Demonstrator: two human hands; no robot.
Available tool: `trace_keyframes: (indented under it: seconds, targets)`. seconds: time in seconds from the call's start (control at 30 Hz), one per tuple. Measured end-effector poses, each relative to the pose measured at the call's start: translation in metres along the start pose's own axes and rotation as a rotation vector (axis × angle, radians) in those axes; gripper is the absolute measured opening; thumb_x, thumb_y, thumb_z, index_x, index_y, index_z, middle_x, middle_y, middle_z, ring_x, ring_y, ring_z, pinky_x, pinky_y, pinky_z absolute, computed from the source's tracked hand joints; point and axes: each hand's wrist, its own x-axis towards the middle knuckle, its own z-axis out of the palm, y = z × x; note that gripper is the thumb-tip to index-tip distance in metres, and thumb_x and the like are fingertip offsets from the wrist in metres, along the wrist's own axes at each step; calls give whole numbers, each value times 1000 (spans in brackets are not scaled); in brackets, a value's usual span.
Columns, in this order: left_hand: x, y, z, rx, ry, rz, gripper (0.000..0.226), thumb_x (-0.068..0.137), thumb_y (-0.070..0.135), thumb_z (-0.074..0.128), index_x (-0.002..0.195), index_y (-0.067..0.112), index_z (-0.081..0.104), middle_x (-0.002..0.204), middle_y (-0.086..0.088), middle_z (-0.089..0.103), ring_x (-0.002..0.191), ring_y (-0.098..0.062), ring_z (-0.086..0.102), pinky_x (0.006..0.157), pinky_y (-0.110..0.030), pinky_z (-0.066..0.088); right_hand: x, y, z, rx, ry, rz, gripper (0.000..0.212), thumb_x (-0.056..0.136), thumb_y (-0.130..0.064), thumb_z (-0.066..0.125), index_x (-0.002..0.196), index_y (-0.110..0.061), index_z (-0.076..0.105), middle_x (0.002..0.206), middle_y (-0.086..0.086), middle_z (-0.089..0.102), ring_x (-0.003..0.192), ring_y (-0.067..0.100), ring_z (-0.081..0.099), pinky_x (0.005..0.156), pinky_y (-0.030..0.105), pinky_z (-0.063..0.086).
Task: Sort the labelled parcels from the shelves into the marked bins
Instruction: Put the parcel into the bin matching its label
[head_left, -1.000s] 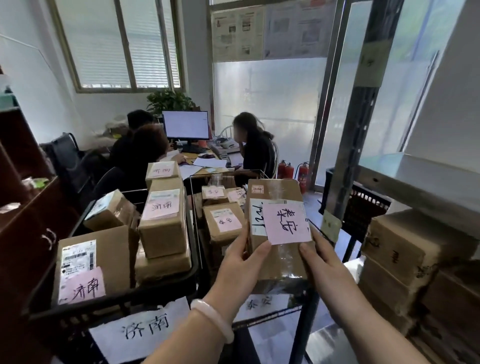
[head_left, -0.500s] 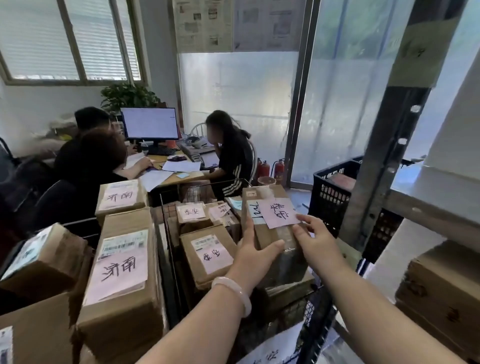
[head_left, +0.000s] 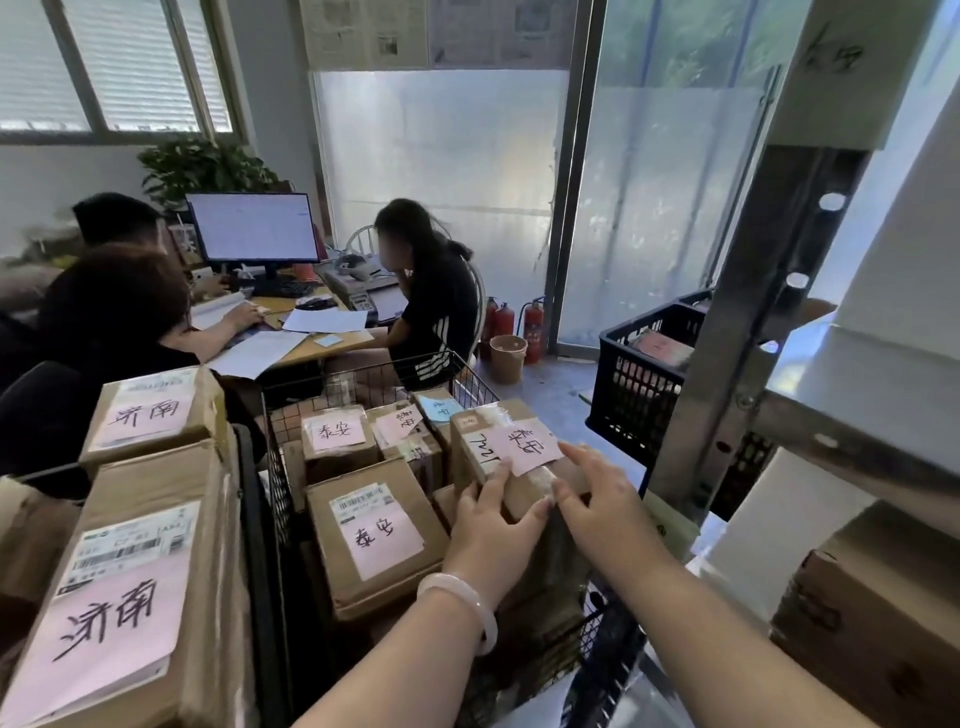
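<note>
A brown cardboard parcel with a pink handwritten label lies in the wire bin among other pink-labelled parcels. My left hand holds its near left edge, thumb across the top, a pale bangle on the wrist. My right hand lies flat on the parcel's right side with fingers spread. A larger labelled parcel lies just left of it in the same bin. The neighbouring black bin on the left holds parcels with a different pink label.
A metal shelf upright and shelf board stand at right, with brown boxes below. A black crate sits on the floor beyond. Three people work at a desk behind the bins; fire extinguishers stand by the glass door.
The parcel has gone from held up in front of me down into the wire bin. My hands have shifted from its sides to its top, and my view has moved closer.
</note>
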Motion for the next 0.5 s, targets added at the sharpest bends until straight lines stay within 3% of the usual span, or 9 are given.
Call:
trace_keyframes:
  seconds: [0.07,0.23,0.5]
  targets:
    - [8,4,-1,-14,32,-19,72,89,63,59,151,48,27,159,-3,22,146,-26,25,117,-41,26,-11,-3,-8,-64,-23,-54,50,95,-37,55,143,-36,41,152,-8,35,141,8,26,112,25,22]
    - [27,13,-9,75,56,-20,72,90,62,58,153,41,30,159,-7,25,144,-31,28,118,-44,28,-44,-9,-35,-180,-51,-115,61,91,-45,56,147,-44,29,157,-14,24,143,4,20,114,30,24]
    - [8,16,-1,269,42,51,76,90,67,53,155,43,23,167,-3,3,152,-33,8,119,-49,21,-104,-11,-77,-377,36,-92,71,90,-58,50,149,-50,12,157,-25,4,145,-1,3,118,31,13]
